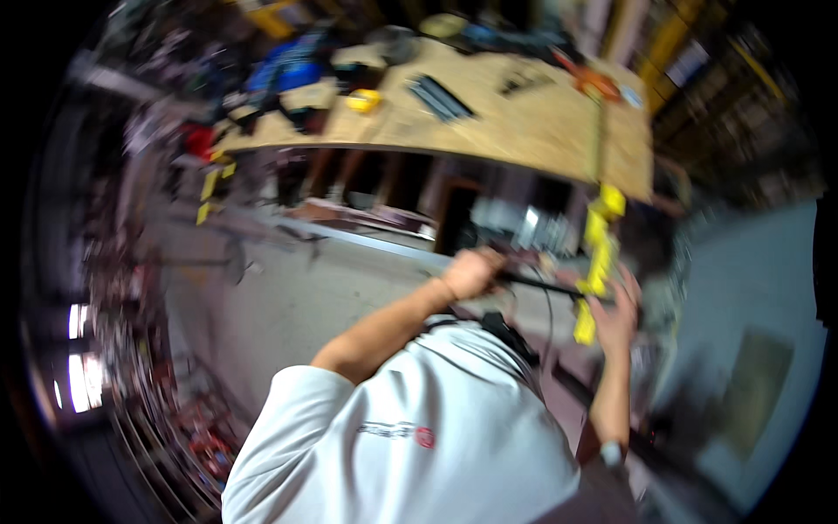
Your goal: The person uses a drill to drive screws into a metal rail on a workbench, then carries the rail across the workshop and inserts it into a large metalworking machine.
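Note:
A thin black bar (546, 284) runs across in front of my body, tilted slightly down to the right. My left hand (476, 272) is closed around its left end. At the bar's right end is my right hand (618, 313), with the bar between thumb and fingers; motion blur softens its fingers. Just beside the right hand, a bright yellow strip (600, 253) hangs down from the workbench's right corner and passes behind the bar. A dark thin cable (550, 314) dangles below the bar.
A wooden workbench (515, 113) stands ahead, holding a yellow tape measure (363, 100), dark flat strips (439, 98), an orange tool (596, 85) and a blue item (288, 65). Boards lie on a shelf beneath. A grey-blue panel (759, 271) is at right, cluttered shelves (166, 437) at left.

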`<control>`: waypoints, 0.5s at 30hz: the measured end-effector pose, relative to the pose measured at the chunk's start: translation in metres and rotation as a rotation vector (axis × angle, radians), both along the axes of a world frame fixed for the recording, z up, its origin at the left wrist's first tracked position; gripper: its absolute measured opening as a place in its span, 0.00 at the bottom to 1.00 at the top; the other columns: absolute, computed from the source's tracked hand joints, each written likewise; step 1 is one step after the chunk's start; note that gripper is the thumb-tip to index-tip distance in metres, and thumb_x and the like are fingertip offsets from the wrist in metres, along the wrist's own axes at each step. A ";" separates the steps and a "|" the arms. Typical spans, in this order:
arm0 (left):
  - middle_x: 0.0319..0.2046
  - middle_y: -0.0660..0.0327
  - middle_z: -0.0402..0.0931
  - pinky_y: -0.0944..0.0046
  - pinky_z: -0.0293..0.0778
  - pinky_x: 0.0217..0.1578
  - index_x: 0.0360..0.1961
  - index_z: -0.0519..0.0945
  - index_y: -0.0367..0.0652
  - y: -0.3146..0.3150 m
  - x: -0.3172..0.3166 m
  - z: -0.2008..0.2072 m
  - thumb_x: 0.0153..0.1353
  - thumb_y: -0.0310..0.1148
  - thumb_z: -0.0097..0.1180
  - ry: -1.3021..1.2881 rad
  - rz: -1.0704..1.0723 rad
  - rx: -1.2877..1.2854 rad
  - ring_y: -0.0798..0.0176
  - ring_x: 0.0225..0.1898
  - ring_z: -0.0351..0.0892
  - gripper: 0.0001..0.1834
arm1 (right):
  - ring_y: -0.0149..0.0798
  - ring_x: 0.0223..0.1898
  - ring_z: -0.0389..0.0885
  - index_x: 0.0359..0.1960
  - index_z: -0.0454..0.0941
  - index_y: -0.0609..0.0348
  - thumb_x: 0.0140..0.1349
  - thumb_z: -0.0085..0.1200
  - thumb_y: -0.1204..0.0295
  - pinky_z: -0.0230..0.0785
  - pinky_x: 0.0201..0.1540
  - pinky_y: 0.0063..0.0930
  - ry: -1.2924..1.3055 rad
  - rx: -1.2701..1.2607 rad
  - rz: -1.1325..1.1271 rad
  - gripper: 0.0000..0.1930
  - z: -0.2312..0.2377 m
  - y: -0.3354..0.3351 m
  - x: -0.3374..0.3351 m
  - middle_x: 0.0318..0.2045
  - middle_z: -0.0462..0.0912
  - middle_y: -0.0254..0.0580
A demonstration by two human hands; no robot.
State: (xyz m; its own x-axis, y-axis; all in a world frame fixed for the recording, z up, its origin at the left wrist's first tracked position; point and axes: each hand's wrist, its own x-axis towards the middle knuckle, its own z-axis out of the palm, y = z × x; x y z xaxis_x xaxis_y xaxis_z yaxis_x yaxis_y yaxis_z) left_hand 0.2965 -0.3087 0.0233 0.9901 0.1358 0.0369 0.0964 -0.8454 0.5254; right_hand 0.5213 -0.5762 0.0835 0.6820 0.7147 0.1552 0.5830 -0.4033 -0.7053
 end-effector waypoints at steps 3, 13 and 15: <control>0.38 0.47 0.78 0.48 0.78 0.43 0.51 0.79 0.32 0.016 -0.014 0.028 0.53 0.45 0.72 -0.055 0.072 -0.077 0.40 0.42 0.80 0.32 | 0.55 0.66 0.72 0.47 0.80 0.65 0.53 0.64 0.80 0.59 0.71 0.44 0.053 0.094 -0.092 0.17 0.012 0.005 -0.015 0.63 0.77 0.53; 0.34 0.50 0.83 0.52 0.79 0.36 0.39 0.85 0.36 0.176 -0.147 0.053 0.61 0.29 0.65 -0.366 0.513 -0.064 0.44 0.35 0.82 0.08 | 0.44 0.50 0.82 0.45 0.78 0.67 0.63 0.59 0.79 0.76 0.53 0.35 0.289 0.345 0.111 0.09 0.063 0.146 -0.106 0.50 0.82 0.50; 0.25 0.55 0.81 0.61 0.77 0.30 0.31 0.85 0.36 0.242 -0.174 0.067 0.62 0.24 0.63 -0.528 0.725 -0.080 0.56 0.27 0.82 0.03 | 0.41 0.48 0.82 0.42 0.79 0.67 0.62 0.58 0.80 0.76 0.51 0.33 0.331 0.345 0.116 0.07 0.068 0.181 -0.128 0.48 0.83 0.48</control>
State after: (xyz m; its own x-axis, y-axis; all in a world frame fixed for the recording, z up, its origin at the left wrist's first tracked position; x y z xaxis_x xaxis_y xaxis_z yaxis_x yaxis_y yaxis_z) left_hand 0.1228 -0.0663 0.0900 0.5171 0.7420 0.4266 0.3209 -0.6301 0.7071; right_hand 0.3930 -0.3957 0.1520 0.6539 0.7337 0.1846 0.3326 -0.0597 -0.9412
